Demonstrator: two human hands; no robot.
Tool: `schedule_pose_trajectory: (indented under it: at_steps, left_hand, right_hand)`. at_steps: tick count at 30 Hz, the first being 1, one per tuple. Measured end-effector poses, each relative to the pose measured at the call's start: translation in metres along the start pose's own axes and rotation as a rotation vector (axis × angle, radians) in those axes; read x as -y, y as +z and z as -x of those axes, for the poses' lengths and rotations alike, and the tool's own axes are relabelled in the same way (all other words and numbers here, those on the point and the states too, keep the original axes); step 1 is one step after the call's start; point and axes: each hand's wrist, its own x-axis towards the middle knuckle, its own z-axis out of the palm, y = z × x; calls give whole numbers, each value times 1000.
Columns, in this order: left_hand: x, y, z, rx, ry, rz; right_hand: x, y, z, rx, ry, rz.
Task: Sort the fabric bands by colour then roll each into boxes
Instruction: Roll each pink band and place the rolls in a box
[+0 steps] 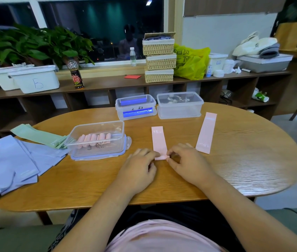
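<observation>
While the left hand (140, 166) and right hand (186, 159) pinch the curled near end of the pink band (159, 140) lying on the surface (235, 170), the roll looks barely started and next needs even turns forward, then the box (99, 124) of pink rolls (94, 140).
</observation>
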Motion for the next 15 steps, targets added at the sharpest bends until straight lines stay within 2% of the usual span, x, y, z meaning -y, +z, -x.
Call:
schedule_pose_trajectory:
  at_steps: [7, 15]
  left_hand:
    - [-1, 2, -3, 20, -45, -50]
    - [-2, 3, -5, 11, -61, -46]
  right_hand:
    - [4, -4, 1, -22, -1, 62]
    - [3, -2, -1, 27, -40, 99]
